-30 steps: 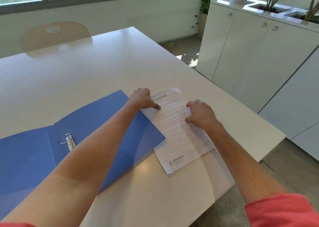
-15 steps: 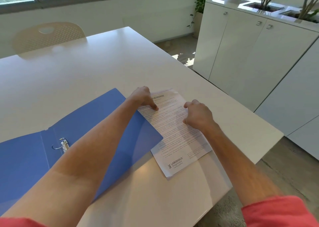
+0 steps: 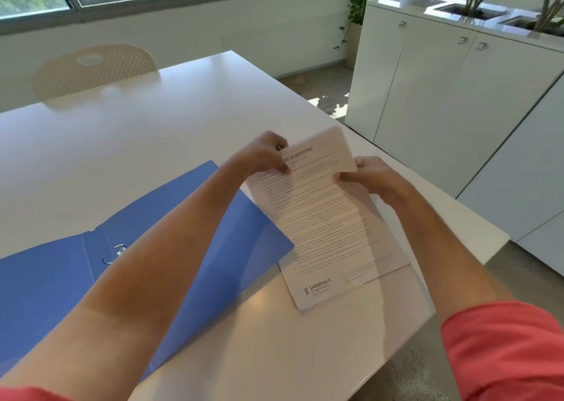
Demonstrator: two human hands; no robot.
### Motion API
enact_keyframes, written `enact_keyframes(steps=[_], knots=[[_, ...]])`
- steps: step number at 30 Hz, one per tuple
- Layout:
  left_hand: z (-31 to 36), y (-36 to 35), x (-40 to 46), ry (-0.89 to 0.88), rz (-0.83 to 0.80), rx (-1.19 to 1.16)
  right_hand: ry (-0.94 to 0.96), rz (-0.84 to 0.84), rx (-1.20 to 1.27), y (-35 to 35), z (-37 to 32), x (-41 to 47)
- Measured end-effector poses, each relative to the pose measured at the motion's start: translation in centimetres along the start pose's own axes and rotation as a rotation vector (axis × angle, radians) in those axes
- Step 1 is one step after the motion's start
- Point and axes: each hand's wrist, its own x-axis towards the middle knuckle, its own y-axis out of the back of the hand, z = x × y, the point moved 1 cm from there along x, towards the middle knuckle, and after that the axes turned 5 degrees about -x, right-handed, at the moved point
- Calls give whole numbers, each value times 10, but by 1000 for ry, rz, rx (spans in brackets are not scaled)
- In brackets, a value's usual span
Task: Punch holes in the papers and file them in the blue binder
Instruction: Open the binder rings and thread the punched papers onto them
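While the blue binder (image 3: pixel 189 248) lies open, left hand (image 3: pixel 262 156) and right hand (image 3: pixel 370 176) pinch the papers' (image 3: pixel 317 214) raised top edge.

Left hand (image 3: pixel 262 153) and right hand (image 3: pixel 370 176) each pinched far end of papers (image 3: pixel 317 211), one at either side edge. Far end was lifted off white counter (image 3: pixel 152 132); near end with printed logo rested on it. Blue binder (image 3: pixel 189 236) lay open and flat just left of papers, metal ring (image 3: pixel 114 254) at spine. Beige chair (image 3: pixel 94 69) stood at far side; white cabinets (image 3: pixel 457 101) with plants stood right.
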Motion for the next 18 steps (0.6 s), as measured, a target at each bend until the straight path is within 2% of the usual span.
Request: enact_keyframes(steps=[3,6,8,10,11,12,15,16,18], knots=[[18,5,-5,-143,96,24,49,-129,98,10,0,-3],[23,13,-6,-256,286,55,205,-99,257,18,-2,-8],[17,19,-7,-266,494,-63,286,-19,337,25,-6,-11],[9,21,-14,-236,665,-346,357,88,361,32,-12,-14],[7,21,-19,-198,653,-501,389,139,365,36,-16,-15],[4,18,-23,-162,566,-650,422,181,372,38,-20,-16],[-4,6,-34,-204,197,-895,518,254,396,39,-38,-22],[-3,3,-38,-246,138,-939,546,270,399,38,-44,-24],[3,0,-44,-299,147,-1014,589,299,407,35,-54,-28]])
